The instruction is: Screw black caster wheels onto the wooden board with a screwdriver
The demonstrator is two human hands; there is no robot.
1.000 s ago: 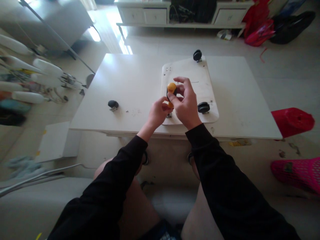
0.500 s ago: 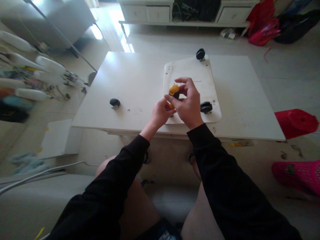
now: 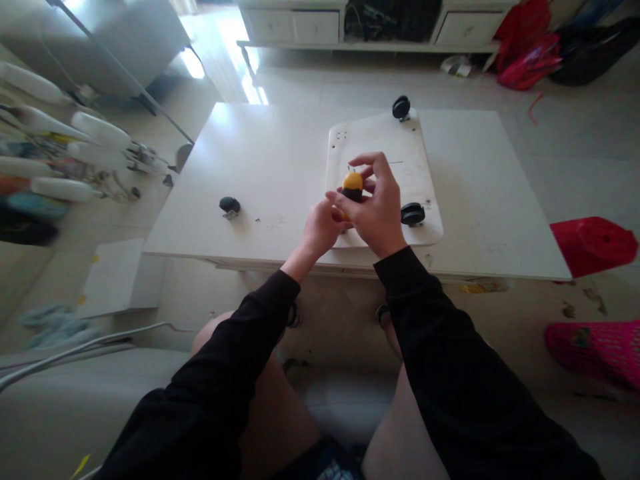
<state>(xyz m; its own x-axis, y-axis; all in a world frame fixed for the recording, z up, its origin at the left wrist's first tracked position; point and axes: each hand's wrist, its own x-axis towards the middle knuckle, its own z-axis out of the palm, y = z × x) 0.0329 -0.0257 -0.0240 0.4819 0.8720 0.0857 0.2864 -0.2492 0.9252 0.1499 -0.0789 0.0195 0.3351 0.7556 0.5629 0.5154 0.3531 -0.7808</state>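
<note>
A screwdriver with a yellow and black handle stands nearly upright over the near left corner of a white board. My right hand is closed on its handle, thumb on one side and fingers on the other. Lower down, the fingers of my left hand are pinched round the lower part of the screwdriver; its tip is hidden behind them. One black caster sits on the board just right of my right hand, another caster at the far right corner. A loose caster lies on the table to the left.
The board lies on a white table. A red bucket-like object and a pink basket are at the right. A white box stands on the floor at left. Beyond the table is a white cabinet.
The screwdriver handle has turned and shifted slightly right between my right fingers, showing more of its yellow end. Both hands remain almost in the same place.
</note>
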